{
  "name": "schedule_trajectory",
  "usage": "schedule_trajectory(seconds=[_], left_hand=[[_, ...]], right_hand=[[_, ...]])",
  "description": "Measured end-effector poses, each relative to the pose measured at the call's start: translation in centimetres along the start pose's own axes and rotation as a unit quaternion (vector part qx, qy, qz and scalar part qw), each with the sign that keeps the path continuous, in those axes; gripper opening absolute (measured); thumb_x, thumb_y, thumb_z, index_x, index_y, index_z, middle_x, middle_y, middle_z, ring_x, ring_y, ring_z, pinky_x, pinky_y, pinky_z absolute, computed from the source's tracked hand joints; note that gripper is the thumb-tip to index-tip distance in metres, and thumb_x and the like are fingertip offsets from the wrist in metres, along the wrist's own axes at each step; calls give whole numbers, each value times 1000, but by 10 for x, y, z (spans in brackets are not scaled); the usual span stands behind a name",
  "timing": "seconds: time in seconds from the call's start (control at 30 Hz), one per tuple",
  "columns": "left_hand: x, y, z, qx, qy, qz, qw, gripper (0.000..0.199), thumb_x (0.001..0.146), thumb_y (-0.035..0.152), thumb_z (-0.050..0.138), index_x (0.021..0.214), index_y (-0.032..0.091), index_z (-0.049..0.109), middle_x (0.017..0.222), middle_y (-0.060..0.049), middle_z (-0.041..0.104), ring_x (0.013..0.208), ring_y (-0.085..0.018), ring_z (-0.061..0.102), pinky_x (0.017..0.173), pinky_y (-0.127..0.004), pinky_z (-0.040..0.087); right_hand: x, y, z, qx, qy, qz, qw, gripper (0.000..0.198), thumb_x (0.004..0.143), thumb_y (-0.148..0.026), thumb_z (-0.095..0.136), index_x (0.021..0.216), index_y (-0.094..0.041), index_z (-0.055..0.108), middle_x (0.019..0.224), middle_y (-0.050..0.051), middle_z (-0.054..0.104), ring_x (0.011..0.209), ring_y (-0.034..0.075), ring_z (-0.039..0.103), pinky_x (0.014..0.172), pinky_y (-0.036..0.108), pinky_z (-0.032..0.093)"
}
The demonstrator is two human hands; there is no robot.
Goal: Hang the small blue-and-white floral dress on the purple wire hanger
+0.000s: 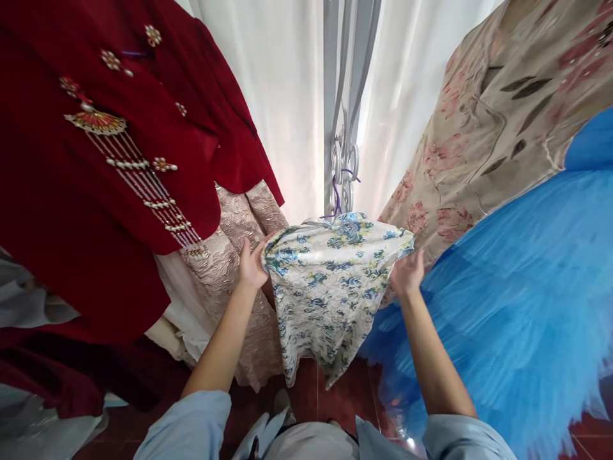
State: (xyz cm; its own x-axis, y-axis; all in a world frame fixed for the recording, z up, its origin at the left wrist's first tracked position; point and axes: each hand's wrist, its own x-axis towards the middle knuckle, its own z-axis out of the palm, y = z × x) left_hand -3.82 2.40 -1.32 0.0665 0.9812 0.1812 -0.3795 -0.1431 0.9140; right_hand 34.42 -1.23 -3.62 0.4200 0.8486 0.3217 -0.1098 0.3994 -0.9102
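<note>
A white blouse (pixel 330 281) with blue flowers and green leaves hangs in front of me from a purple hanger (pixel 338 198). My left hand (pixel 253 265) grips its left side, thumb up, with the fingers partly hidden behind the fabric. At the other side, my right hand (pixel 408 273) holds the blouse by the sleeve edge, its fingertips partly covered by cloth. Between the hands the fabric is spread wide, and its lower hem hangs loose in points. The hanger's hook is by a grey metal scrollwork stand (pixel 342 153).
On the left hang a dark red jacket (pixel 191 128) with beaded ornaments and a pale pink textured garment (pixel 239 300). To the right are a beige floral dress (pixel 445 160) and a full blue tulle skirt (pixel 517 287). White curtains (pixel 287 96) stand behind, above a red tiled floor (pixel 330 390).
</note>
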Motion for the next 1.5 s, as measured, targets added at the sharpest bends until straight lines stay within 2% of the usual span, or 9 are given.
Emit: schedule_trajectory(seconds=[0.13, 0.3, 0.43, 0.63, 0.83, 0.93, 1.07, 1.27, 1.5], left_hand=[[-31, 18, 24, 174, -3, 95, 980, 41, 79, 52, 74, 100, 18, 77, 104, -10, 75, 102, -27, 67, 93, -36, 53], [-45, 26, 56, 289, 66, 244, 923, 26, 88, 36, 68, 106, 20, 74, 111, -7, 73, 107, -24, 65, 99, -34, 49], [-42, 31, 49, 294, 70, 228, 926, 30, 84, 36, 73, 109, 19, 71, 113, -7, 72, 109, -23, 64, 97, -29, 48], [-45, 15, 9, 190, 176, 199, 945, 27, 77, 41, 77, 87, 16, 74, 86, -3, 73, 86, -18, 67, 80, -25, 51], [-59, 11, 6, -12, 142, 38, 989, 43, 57, 41, 90, 86, 15, 71, 80, -3, 73, 74, -17, 69, 73, -25, 55], [-61, 17, 14, 24, 130, 53, 990, 46, 55, 41, 92, 89, 15, 74, 84, -4, 74, 80, -17, 68, 74, -24, 53], [-63, 23, 27, 161, 32, 61, 984, 41, 65, 46, 87, 90, 15, 76, 87, -5, 73, 84, -20, 65, 73, -26, 50], [-69, 27, 39, 358, -77, 120, 923, 22, 79, 39, 75, 85, 18, 74, 76, 0, 66, 72, -17, 57, 64, -24, 42], [-72, 30, 38, 368, 12, 208, 906, 8, 81, 25, 67, 77, 20, 67, 71, 1, 61, 67, -16, 52, 63, -25, 38]], right_hand=[[14, -6, -22, -14, 75, -44, 996, 57, 82, -78, 54, 85, -22, 65, 66, 0, 61, 61, 18, 60, 55, 30, 49], [1, 16, -17, -70, 122, -73, 987, 56, 87, -77, 45, 67, -25, 51, 50, -5, 44, 45, 15, 44, 44, 28, 40], [-16, 44, -8, 1, 99, 8, 995, 59, 80, -76, 51, 87, -19, 61, 76, 3, 68, 74, 19, 65, 65, 29, 53], [-7, 52, -2, 64, 44, 83, 994, 53, 75, -71, 57, 90, -21, 59, 89, 7, 69, 95, 22, 67, 80, 32, 55], [-43, 34, 6, -122, 188, -107, 969, 40, 86, -58, 55, 101, -21, 55, 99, 6, 62, 96, 19, 58, 85, 30, 48], [-84, 29, 31, -179, -22, -56, 982, 43, 88, -62, 55, 90, -19, 60, 85, 5, 65, 82, 20, 60, 77, 30, 48], [-123, 22, 82, -282, -293, 35, 913, 51, 78, -66, 69, 97, -19, 69, 80, 5, 71, 73, 21, 65, 70, 31, 48], [-115, 12, 138, -238, -283, 54, 927, 63, 84, -77, 52, 69, -18, 69, 63, 7, 68, 63, 21, 64, 63, 31, 47], [-113, 28, 155, -41, -254, 139, 956, 71, 76, -88, 45, 54, -23, 59, 49, 5, 61, 45, 16, 51, 52, 31, 44]])
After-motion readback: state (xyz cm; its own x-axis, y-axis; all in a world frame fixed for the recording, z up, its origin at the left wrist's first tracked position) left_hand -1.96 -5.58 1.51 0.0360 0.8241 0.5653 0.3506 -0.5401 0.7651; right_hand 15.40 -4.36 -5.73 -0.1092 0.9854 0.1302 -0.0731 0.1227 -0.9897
